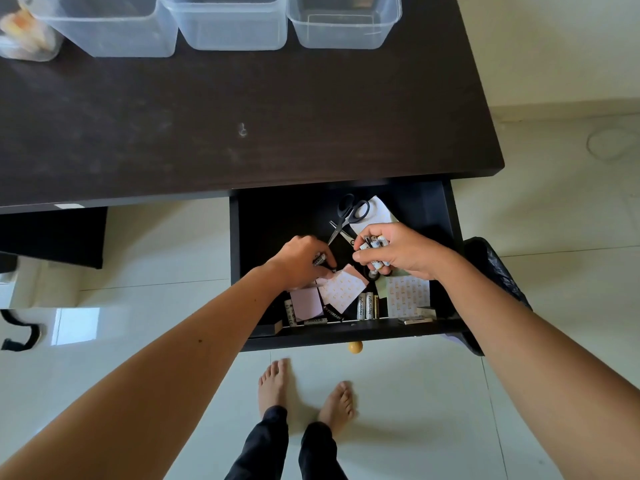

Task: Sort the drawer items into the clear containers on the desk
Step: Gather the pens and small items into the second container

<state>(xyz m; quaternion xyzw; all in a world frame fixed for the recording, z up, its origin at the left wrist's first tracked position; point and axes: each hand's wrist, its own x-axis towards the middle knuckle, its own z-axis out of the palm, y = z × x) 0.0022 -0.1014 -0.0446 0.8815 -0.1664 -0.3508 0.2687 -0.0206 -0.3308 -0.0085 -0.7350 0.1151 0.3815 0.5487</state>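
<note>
The dark drawer (446,216) stands pulled out under the desk. Inside it, my left hand (301,259) is closed around a black battery (320,260) at the drawer's middle. My right hand (398,251) hovers to its right, gripping a bunch of white batteries (374,243). Black-handled scissors (348,214) lie behind both hands. Pink and patterned paper notes (341,289) and more batteries (367,305) rest along the drawer's front. Three clear containers (228,24) line the far edge of the desk, and the right one (346,24) holds nothing I can make out.
The dark desk top (242,126) stretches between drawer and containers. A plastic bag with something orange (26,29) sits at the far left. A black bin bag (495,268) stands right of the drawer. My bare feet (304,393) are on the pale tiled floor.
</note>
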